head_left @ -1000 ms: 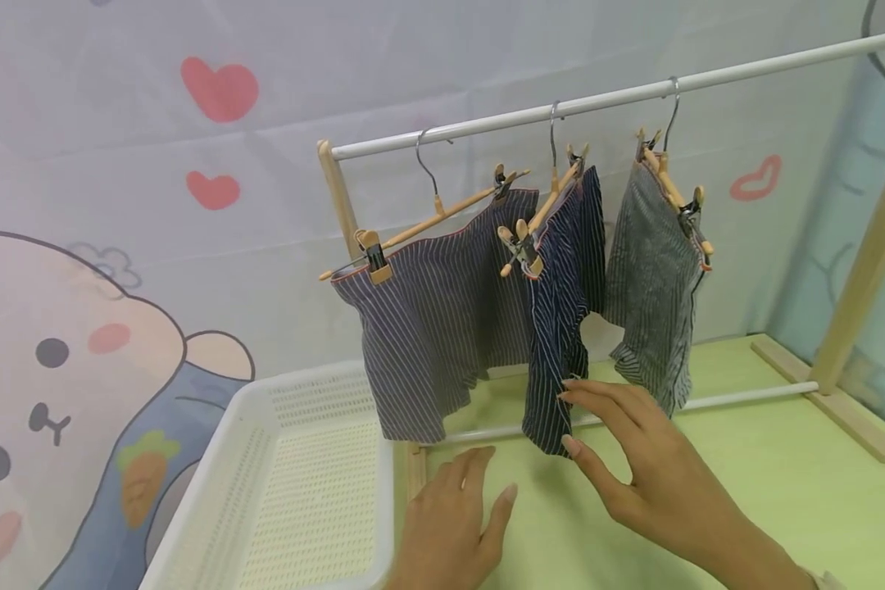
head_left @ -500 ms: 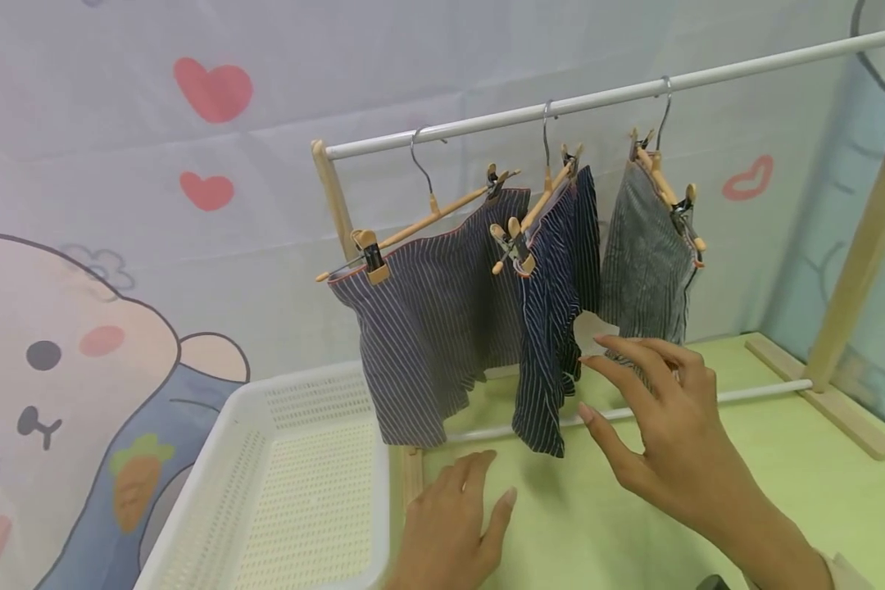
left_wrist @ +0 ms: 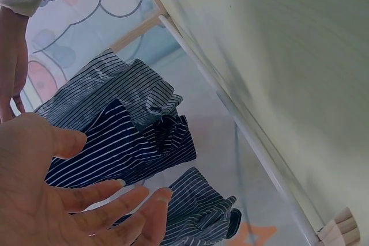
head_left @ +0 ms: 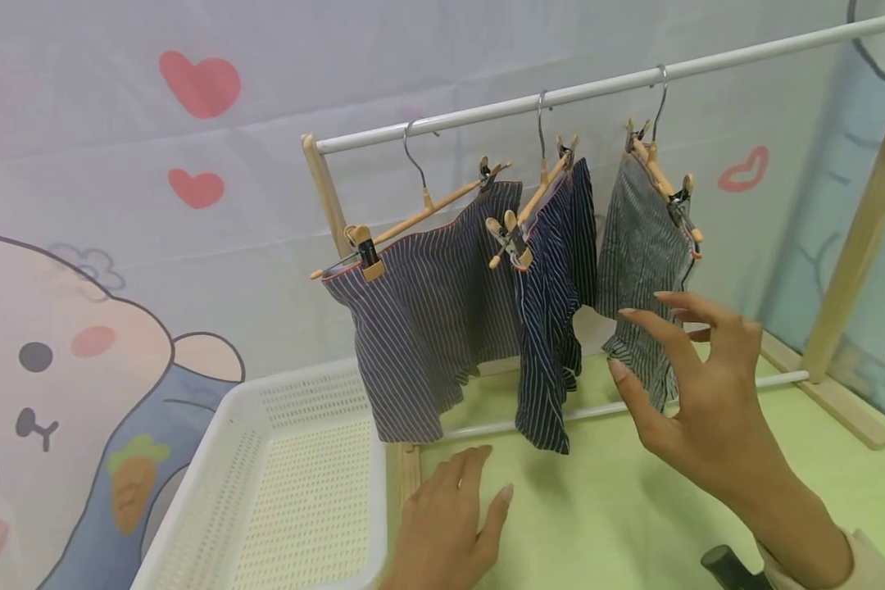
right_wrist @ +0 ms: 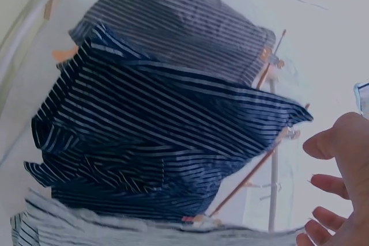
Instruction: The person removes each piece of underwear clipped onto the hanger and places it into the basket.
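Three pairs of small striped shorts hang by clip hangers from a white rail (head_left: pixel 597 86): greyish-purple shorts (head_left: pixel 406 344) at left, navy shorts (head_left: pixel 542 344) in the middle, grey shorts (head_left: pixel 637 246) at right. My right hand (head_left: pixel 708 401) is raised in front of the grey shorts, thumb and fingers spread apart with nothing between them. In the right wrist view this hand (right_wrist: pixel 340 182) is beside the navy shorts' hanger (right_wrist: pixel 242 182), apart from it. My left hand (head_left: pixel 446 524) is low over the table, below the greyish-purple shorts, fingers loosely bent and holding nothing.
A white perforated basket (head_left: pixel 302 565) stands on the left. The rack has wooden side posts (head_left: pixel 866 221) and a low white bar (head_left: pixel 479 430) above the green table (head_left: pixel 597 508). A dark cylindrical object (head_left: pixel 730 565) shows near the right sleeve. A printed cloth forms the backdrop.
My right hand has moved right and up, away from the navy shorts to in front of the grey pair. The left hand has stayed almost still. The view has shifted slightly.
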Tool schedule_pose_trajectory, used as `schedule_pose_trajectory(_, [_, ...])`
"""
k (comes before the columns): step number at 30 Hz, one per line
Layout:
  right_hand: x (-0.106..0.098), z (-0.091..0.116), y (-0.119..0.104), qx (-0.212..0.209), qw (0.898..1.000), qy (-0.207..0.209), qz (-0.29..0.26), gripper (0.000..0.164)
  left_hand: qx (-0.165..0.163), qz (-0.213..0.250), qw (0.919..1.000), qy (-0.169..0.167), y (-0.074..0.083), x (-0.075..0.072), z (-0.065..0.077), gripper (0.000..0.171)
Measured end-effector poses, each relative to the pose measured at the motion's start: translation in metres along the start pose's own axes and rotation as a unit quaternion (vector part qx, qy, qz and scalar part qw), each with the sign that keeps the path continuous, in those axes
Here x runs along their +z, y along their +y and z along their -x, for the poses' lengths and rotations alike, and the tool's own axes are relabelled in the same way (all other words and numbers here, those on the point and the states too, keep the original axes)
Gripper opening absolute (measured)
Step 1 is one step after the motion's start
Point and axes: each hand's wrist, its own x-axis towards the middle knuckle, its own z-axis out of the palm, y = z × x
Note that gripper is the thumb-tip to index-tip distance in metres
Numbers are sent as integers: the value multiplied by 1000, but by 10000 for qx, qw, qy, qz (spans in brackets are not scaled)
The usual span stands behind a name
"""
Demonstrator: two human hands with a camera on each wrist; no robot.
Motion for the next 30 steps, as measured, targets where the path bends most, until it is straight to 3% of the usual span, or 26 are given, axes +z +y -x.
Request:
schedule_pose_trajectory(10, [-7, -12, 14, 503, 9965, 640, -210, 60, -67, -2, 9997, -215, -1, -4, -1, 44])
schedule_pose_trajectory(14, [-9, -16, 19, 767, 9949, 583, -296, 61, -85, -59, 9996, -256, -1, -4, 0, 44])
schedule_pose_trajectory(23, [-11, -27, 30, 1366, 9884, 392, -533, 70, -10, 22, 9975, -707, 3, 2, 2, 44])
schedule_pose_trajectory(30, [-4, -42, 36, 1607, 9846, 228, -647, 72, 127, -52, 9965, -827, 1, 3, 7, 44])
